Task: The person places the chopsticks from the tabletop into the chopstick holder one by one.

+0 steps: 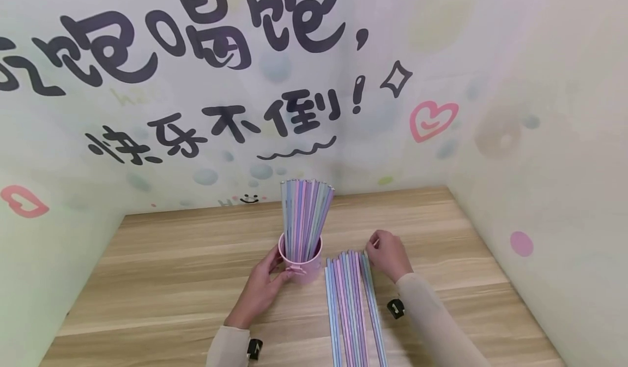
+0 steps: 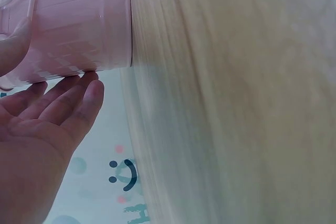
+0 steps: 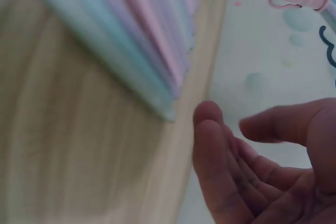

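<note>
A small pink bucket [image 1: 306, 271] stands upright on the table, packed with long thin pastel sticks [image 1: 301, 220] in blue, pink and purple. My left hand [image 1: 260, 288] holds it from the left side; in the left wrist view the thumb lies by its handle and the fingertips [image 2: 93, 92] touch the wall. To its right lies a row of similar sticks [image 1: 349, 301], one or two set slightly apart at the right. Beside their far ends is my right hand [image 1: 390, 255]. The right wrist view shows that hand's fingers bent, with a gap to the thumb and nothing between.
The wood-grain table [image 1: 196, 258] ends at a white wall [image 1: 382, 154] printed with black lettering and coloured shapes. Another wall [image 1: 554, 181] borders the right side. Black tags [image 1: 395, 308] sit near both sleeve cuffs.
</note>
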### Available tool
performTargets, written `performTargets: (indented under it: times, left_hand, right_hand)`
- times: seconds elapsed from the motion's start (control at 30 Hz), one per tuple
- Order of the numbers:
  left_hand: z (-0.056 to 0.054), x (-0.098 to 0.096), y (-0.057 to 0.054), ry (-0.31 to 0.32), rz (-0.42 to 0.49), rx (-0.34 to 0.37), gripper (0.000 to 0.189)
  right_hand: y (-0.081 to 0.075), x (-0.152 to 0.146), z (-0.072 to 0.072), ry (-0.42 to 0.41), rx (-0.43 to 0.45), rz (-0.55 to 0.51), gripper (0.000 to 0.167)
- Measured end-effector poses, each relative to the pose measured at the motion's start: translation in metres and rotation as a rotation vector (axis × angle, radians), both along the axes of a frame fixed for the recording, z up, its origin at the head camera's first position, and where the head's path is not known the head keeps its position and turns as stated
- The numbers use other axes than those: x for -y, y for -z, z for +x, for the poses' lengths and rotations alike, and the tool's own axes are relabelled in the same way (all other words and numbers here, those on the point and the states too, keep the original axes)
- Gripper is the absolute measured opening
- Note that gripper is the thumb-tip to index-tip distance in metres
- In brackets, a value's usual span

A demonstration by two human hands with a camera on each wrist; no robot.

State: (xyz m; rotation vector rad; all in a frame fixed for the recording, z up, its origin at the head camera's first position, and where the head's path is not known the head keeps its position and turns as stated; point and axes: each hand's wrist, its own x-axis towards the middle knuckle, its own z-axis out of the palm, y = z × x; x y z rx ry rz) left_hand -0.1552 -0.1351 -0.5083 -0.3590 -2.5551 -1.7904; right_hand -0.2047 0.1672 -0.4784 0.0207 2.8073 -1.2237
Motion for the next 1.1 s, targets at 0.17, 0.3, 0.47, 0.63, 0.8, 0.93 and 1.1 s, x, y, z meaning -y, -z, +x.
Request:
performTargets:
  times: [0.17,0.3,0.47,0.63,0.8,0.93,1.1]
  left_hand:
    - [0.0,-0.001,0.0,-0.003,0.002,-0.005,0.077]
    - [0.0,0.0,0.001,-0.002,0.0,-0.009,0.077]
    - [0.0,0.0,0.002,0.002,-0.002,-0.009,0.077]
    - [0.0,0.0,0.001,0.002,-0.007,-0.004,0.077]
    - [0.001,0.0,0.001,0.003,-0.003,-0.007,0.077]
    - [0.001,0.0,0.0,0.005,-0.005,-0.009,0.076]
    - [0.002,0.0,-0.002,-0.007,-0.012,-0.001,0.076]
  right_hand:
    - [0.014,-0.006,0.008,-0.047,0.062,0.092,0.006]
    - [0.021,-0.007,0.012,-0.07,0.074,0.137,0.007]
    - [0.025,-0.008,0.014,-0.066,0.069,0.189,0.011]
    - [0.025,-0.007,0.018,-0.059,0.058,0.219,0.028]
    - [0.027,-0.005,0.022,-0.052,0.035,0.233,0.046]
    - [0.028,-0.007,0.022,-0.03,0.047,0.198,0.039]
    - [0.022,-0.013,0.021,-0.006,0.053,0.129,0.013]
